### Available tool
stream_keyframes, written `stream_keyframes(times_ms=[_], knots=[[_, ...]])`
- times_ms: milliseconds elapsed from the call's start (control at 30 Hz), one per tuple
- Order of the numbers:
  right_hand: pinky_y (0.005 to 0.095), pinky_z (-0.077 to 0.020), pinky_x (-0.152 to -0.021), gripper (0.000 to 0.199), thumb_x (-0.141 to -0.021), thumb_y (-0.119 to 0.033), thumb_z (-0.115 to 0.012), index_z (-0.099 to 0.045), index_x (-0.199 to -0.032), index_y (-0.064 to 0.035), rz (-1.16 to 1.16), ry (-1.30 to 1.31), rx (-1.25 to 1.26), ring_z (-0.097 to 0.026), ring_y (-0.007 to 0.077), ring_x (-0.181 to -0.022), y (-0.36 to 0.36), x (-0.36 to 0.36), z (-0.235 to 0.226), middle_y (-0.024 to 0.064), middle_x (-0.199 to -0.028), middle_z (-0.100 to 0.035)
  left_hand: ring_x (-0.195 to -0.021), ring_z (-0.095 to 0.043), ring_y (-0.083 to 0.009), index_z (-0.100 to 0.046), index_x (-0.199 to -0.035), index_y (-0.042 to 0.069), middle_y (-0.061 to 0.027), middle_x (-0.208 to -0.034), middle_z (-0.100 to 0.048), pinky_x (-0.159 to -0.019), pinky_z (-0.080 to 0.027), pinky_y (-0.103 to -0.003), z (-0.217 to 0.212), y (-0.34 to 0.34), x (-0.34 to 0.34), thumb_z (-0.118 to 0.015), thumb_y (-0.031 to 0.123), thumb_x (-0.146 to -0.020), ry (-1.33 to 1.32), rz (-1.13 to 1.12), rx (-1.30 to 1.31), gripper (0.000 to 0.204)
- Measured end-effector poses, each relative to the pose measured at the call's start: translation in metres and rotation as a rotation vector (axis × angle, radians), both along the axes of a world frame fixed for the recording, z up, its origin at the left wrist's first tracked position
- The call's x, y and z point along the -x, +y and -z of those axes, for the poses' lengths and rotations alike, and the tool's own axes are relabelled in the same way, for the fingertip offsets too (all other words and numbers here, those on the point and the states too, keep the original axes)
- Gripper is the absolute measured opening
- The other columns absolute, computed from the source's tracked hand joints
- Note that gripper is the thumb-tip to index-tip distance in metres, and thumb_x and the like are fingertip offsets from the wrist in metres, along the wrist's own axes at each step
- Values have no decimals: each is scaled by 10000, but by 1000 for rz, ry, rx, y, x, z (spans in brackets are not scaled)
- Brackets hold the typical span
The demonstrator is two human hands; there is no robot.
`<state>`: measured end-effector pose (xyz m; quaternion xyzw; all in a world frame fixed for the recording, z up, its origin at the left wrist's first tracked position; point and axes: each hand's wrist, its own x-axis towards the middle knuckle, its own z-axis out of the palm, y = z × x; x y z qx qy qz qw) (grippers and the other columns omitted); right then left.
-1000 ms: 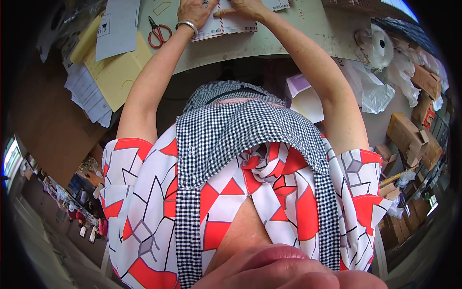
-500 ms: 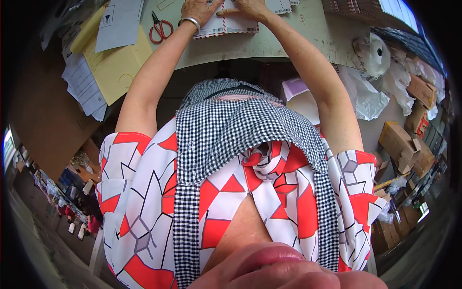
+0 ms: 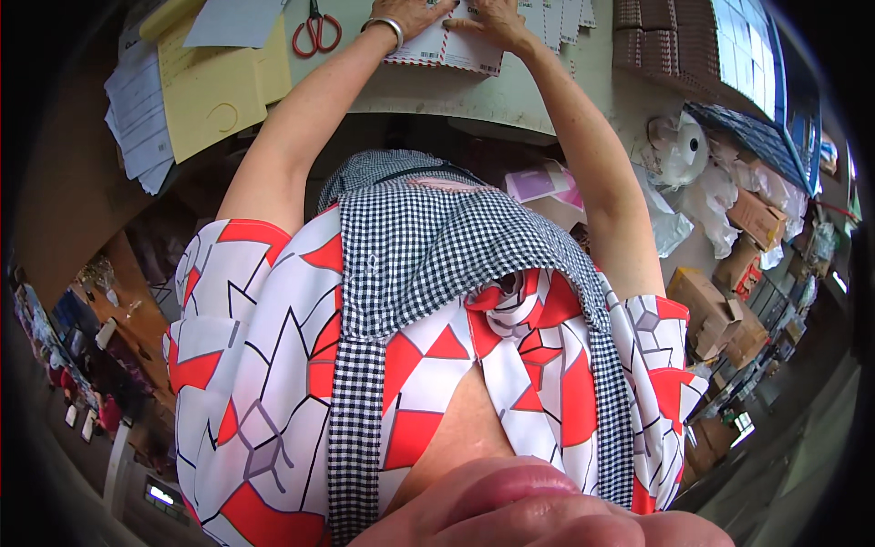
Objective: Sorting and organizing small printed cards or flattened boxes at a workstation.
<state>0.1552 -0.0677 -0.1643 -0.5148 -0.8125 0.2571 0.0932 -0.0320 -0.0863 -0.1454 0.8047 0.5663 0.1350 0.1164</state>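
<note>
White printed paper sheets with red-striped edges (image 3: 472,56) lie on the pale green table at the top of the view. My left hand (image 3: 412,13), with a silver bangle at its wrist, rests flat on them with its fingers stretched out. Beside it my right hand (image 3: 497,22) presses on the same sheets, its thumb pointing toward the left hand and its fingers spread. The upper frame edge cuts off part of both hands. To the left of my left forearm lies a pair of red-handled scissors (image 3: 316,36), touched by neither hand.
More striped sheets (image 3: 571,20) fan out right of my hands. Yellow paper (image 3: 214,96) and white papers (image 3: 138,118) lie at the left. Stacked brown pieces (image 3: 652,50) stand at the far right, near a plastic-wrapped roll (image 3: 679,146). Cardboard boxes (image 3: 702,310) are beyond.
The view has shifted, so the scissors and yellow papers sit higher and more of the right-hand stack shows. Both hands appear slightly farther right, still on the striped sheets.
</note>
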Motion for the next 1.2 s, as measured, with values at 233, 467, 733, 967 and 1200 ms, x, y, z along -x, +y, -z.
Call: stream_keyframes(times_ms=[233, 467, 733, 967, 1200], knots=[[511, -402, -968, 900, -713, -614, -698, -424, -1348, -37, -142, -13, -135, -487, 391, -1158, 19, -9, 11, 220, -1238, -544, -1129, -503, -330, -632, -1173, 172, -95, -1158, -604, -969, -423, -444, -6, 4, -5, -551, 450, -859, -74, -101, 62, 427], [418, -459, -971, 1089, -642, -772, -648, -401, -1402, -33, -223, -323, 476, -538, 339, -1181, 88, -20, -27, 227, -1299, -539, -1232, -424, -361, -453, -1362, 140, -170, -1324, -493, -1042, -359, -455, 2, 13, -8, -540, 419, -879, -197, -76, 113, 565], [416, -476, -941, 1179, -522, -810, -687, -454, -1368, -22, -225, -556, 644, -583, 319, -1113, 77, 2, -53, 192, -1215, -603, -1339, -318, -394, -333, -1427, 98, -189, -1429, -393, -1111, -252, -482, 1, 8, 28, -530, 373, -921, -511, -190, -95, 609], [370, -514, -805, 896, -629, -743, -702, -627, -1161, -26, -220, -132, 571, -646, 252, -920, 47, -41, 16, 162, -991, -676, -1199, -448, -254, -349, -1396, 72, -155, -1300, -457, -929, -428, -474, -1, -181, 23, -512, 579, -903, -1321, -936, 690, 726], [370, -522, -766, 798, -692, -660, -719, -627, -1167, -25, -189, -2, 661, -654, 241, -892, -51, -22, -20, 138, -970, -686, -1406, -212, -226, -222, -1459, 190, -15, -1516, -279, -1088, -170, -549, 32, -239, -49, -754, 538, -737, -1643, -426, 1162, 962]])
